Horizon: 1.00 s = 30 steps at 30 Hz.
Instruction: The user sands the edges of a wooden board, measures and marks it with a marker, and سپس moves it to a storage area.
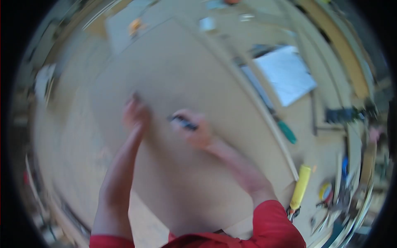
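Right hand [194, 130] clamped on small dark tool [184, 122]; left hand [134, 113] apart, fingertips on wooden board [178, 70]; grip unclear through blur.

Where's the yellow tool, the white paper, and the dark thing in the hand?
yellow tool [300, 186]: head view, middle of its yellow body.
white paper [286, 74]: head view, centre of the sheet.
dark thing [184, 122]: head view, its middle, in the right hand [194, 130].

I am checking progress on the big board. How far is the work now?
Done: a large pale board lies flat on the bench, with no marks or cuts readable through the blur. In hand: the right hand holds a small dark tool over the board; the left hand rests on it. Left: the yellow-handled tool and white sheet lie aside, untouched.
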Tool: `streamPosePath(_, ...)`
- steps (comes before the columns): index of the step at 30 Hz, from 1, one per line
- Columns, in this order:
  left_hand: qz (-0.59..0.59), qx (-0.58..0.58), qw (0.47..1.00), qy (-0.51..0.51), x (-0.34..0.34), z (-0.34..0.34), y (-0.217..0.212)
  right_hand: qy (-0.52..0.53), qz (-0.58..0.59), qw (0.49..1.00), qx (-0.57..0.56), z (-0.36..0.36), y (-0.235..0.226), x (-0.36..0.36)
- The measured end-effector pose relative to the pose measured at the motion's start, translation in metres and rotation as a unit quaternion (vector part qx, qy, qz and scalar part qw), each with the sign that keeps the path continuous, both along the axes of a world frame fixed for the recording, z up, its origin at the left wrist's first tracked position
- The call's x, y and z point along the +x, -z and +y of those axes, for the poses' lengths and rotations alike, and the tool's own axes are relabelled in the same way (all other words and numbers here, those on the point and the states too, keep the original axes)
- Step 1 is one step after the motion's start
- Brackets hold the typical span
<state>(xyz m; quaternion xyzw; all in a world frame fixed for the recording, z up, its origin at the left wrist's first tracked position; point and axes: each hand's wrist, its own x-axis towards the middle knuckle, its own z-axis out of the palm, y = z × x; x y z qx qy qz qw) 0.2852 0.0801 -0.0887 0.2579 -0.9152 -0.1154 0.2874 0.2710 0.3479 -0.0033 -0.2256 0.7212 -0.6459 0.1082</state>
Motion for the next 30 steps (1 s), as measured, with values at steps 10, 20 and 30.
streamPosePath(10, -0.120, 0.064, 0.986, -0.100, -0.010, 0.031, -0.095, 0.086, -0.033, 0.989, -0.118, -0.008, -0.020, -0.017)
streamPosePath(20, -0.112, 0.077, 0.987, -0.089, -0.010, 0.037, -0.091, -0.048, -0.019, 0.999, 0.002, -0.014, -0.022, 0.012)
streamPosePath(30, -0.101, 0.076, 0.988, -0.085, -0.009, 0.038, -0.095, -0.066, 0.083, 0.994, 0.034, -0.034, -0.021, 0.017)
